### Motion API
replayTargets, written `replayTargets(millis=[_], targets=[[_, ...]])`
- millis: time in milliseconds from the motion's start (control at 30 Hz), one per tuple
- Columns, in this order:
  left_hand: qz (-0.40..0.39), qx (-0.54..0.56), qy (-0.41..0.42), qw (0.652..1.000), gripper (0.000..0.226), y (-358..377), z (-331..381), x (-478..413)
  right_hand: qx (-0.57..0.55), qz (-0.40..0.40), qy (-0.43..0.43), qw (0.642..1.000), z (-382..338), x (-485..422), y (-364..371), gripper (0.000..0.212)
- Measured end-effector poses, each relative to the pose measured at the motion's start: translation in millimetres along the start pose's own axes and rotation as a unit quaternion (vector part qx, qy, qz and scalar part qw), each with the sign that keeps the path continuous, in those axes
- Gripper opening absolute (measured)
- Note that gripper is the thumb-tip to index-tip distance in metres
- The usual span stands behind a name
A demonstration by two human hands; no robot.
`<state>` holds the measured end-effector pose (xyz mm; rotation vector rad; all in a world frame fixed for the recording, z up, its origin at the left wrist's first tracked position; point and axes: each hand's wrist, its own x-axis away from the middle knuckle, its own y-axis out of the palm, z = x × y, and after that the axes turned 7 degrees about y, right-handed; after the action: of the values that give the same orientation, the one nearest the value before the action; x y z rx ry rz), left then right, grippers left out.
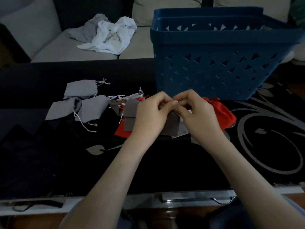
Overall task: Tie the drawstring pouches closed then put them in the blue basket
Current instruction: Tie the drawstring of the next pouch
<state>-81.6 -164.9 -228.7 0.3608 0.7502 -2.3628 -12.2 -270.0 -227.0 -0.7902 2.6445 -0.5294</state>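
Note:
My left hand [152,113] and my right hand [196,111] meet over a dark grey pouch [173,125], fingertips pinching its drawstring at the top. A gathered red pouch [222,111] lies just right of my right hand. More dark grey pouches [130,116] and a flat red one [122,132] lie left of my left hand. Several light grey pouches [80,90] with white strings are spread further left. The blue basket [214,63] stands behind my hands at the right; its inside is hidden.
The pouches lie on a black cloth with silver leaf patterns [264,146] that covers the table. A grey sofa [54,47] behind it holds crumpled white and grey cloths [112,35]. The table's pale front edge [181,197] runs below my forearms.

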Motion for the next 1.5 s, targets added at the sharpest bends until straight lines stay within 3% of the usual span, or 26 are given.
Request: replayTargets(millis=[367,667,933,1167,1333,1500], targets=[[-0.015,-0.004,-0.007,1.000,0.010,-1,1,-2,0.015,0.007,0.054,0.998,2,-7,-7,0.010],[-0.032,0.142,-0.135,0.980,0.019,1,0,-3,0.120,0.056,-0.078,0.988,6,-5,-3,0.008],[-0.038,0.163,-0.156,0.973,0.023,0,2,-2,0.119,0.066,-0.107,0.985,6,-4,0,0.007],[-0.011,0.143,-0.122,0.982,0.022,-3,4,-3,-0.005,-0.054,0.053,0.997,0,-7,-1,0.008],[0.016,0.139,-0.110,0.984,0.012,-2,3,-3,-0.094,-0.113,0.104,0.984,-2,-6,-4,0.018],[0.022,0.130,-0.083,0.988,0.010,-3,4,-3,-0.108,-0.115,0.117,0.981,-3,-8,-6,0.021]])
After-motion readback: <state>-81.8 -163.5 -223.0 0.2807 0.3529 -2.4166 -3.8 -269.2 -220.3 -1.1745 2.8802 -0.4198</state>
